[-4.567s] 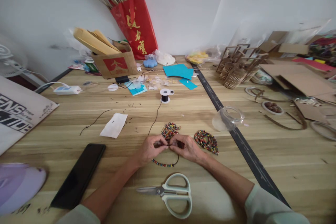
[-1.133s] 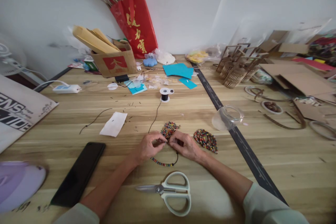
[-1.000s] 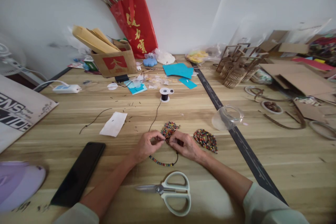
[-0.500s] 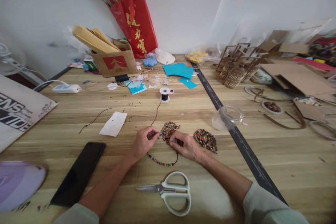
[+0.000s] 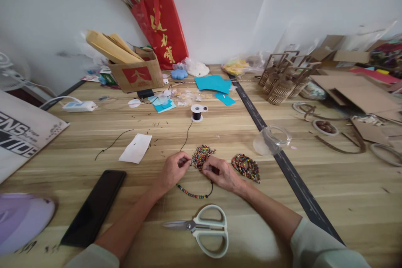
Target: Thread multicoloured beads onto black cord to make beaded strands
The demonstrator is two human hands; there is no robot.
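My left hand (image 5: 172, 170) is pinched shut on a thin black cord (image 5: 187, 130) that runs back to a small spool (image 5: 197, 113). My right hand (image 5: 220, 173) is closed on the same cord just beside a small heap of coloured beads (image 5: 202, 154). Between and below my hands hangs a short curved strand of threaded beads (image 5: 192, 194) lying on the wooden table (image 5: 220, 134). A second, larger heap of beads (image 5: 246, 167) lies right of my right hand.
Pale green scissors (image 5: 204, 229) lie near the front edge, a black phone (image 5: 94, 207) at the left. A clear jar (image 5: 272, 140) lies tipped on the dark table seam. White paper scrap (image 5: 135, 148), cardboard box (image 5: 136, 74), red bag (image 5: 161, 29) and wooden baskets (image 5: 282, 81) stand farther back.
My left hand has drawn away to the left from my right hand, pulling the cord along; the beaded strand shifted slightly left. My right hand stayed in place.
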